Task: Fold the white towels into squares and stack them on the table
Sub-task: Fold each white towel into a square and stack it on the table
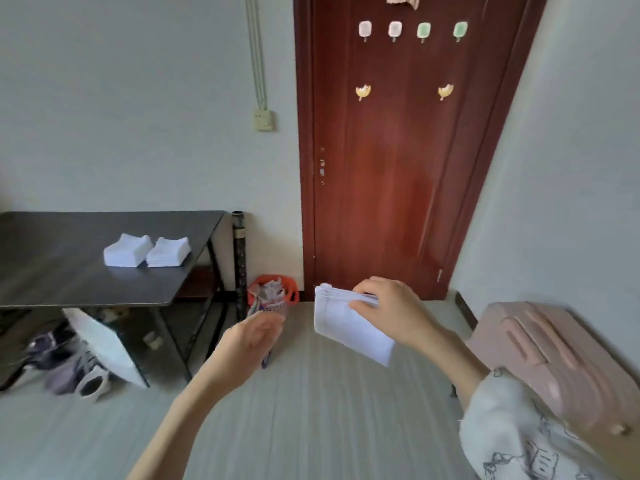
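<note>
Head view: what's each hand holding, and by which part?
Right hand grips a folded white towel at its upper right edge, fingers curled over the fold. Left hand holds nothing visible, fingers loosely curled.

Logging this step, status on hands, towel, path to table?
Right hand grips folded towel in mid-air. Left hand empty, open. Two stacks on table. Nothing in the way.

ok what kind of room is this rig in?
Looks like a room in a home, probably a bedroom or entry area. Cues: a red-brown door with stick-on hooks, a pink suitcase by the wall, and shoes under the dark table.
</note>
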